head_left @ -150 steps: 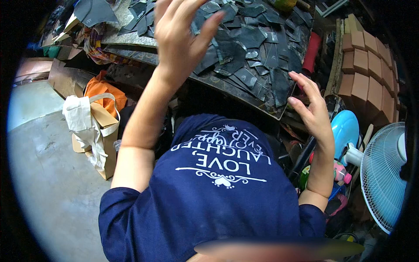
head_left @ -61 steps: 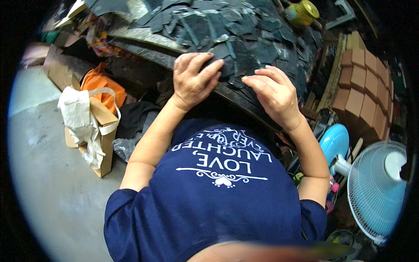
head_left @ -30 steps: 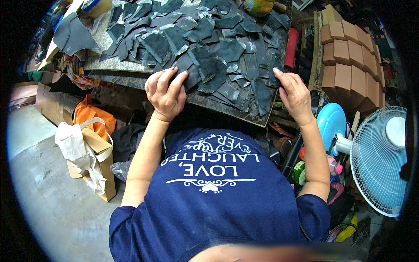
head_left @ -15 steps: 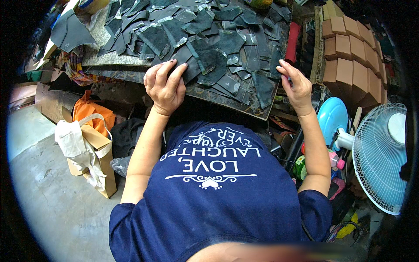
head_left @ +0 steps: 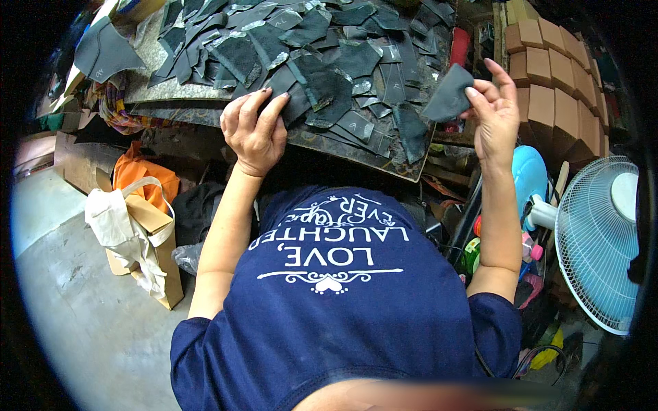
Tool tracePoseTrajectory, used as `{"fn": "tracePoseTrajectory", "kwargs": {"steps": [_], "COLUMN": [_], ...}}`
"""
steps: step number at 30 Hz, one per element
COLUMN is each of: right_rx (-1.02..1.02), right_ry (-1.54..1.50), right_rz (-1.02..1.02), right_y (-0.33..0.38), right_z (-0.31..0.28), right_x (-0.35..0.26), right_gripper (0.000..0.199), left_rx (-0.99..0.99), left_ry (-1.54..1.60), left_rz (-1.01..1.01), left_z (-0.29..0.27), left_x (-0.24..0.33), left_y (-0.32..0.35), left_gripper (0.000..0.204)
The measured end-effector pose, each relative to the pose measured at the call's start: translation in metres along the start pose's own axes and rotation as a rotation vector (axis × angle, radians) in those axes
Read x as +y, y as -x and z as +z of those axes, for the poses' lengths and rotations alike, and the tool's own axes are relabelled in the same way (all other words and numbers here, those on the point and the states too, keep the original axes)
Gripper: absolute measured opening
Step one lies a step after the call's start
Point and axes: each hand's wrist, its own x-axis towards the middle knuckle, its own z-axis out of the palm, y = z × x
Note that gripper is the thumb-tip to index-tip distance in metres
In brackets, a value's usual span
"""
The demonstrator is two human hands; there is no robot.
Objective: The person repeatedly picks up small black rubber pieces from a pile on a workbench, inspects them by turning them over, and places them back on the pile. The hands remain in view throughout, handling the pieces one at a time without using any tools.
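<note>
Right hand [head_left: 495, 116] pinches one dark cut piece [head_left: 449, 94], lifted off the worktop [head_left: 384, 154] at 2 o'clock. Left hand [head_left: 255, 130] lies flat, holding nothing, on the scrap pile [head_left: 322, 61] at 11 o'clock. Best to keep that palm pressing so neighbouring pieces stay put.

The right hand [head_left: 495, 116] has lifted a dark cut piece [head_left: 449, 96] off the heap [head_left: 329, 61], pinched at its edge.

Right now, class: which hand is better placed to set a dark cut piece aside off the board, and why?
The right hand. It already pinches one dark piece, lifted off the board at its right edge. The left hand lies knuckles-up on the heap of pieces with nothing visibly lifted.
</note>
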Motion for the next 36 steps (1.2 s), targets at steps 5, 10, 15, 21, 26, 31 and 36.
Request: {"fn": "tracePoseTrajectory", "kwargs": {"steps": [5,10,15,21,26,31,36], "right_rx": [-0.022,-0.057,-0.139,-0.219,-0.424,-0.535,-0.542], "right_ry": [-0.160,-0.189,-0.190,0.008,-0.051,0.060,0.119], "right_rz": [0.151,0.182,0.171,0.114,0.082,-0.083,-0.053], "right_y": [0.000,0.002,0.008,0.014,0.032,0.034,0.033], "right_z": [0.011,0.018,0.032,0.060,0.090,0.109,0.116], "right_x": [0.001,0.002,-0.001,-0.015,-0.026,-0.023,-0.021], "right_gripper": [0.056,0.057,0.060,0.069,0.076,0.067,0.071], "left_rx": [0.002,0.037,0.078,0.113,-0.191,-0.494,-0.426], "left_ry": [0.002,0.063,0.254,0.113,0.522,0.850,0.884], "left_rz": [0.005,-0.003,-0.011,0.003,-0.082,-0.440,-0.405], "left_z": [-0.001,0.001,-0.004,-0.039,-0.047,-0.041,-0.039], "left_x": [0.001,-0.002,-0.006,0.016,0.050,0.061,0.056], "left_y": [-0.001,0.000,0.001,-0.012,-0.037,-0.043,-0.037], "left_gripper": [0.031,0.035,0.041,0.040,0.061,0.039,0.021]}}
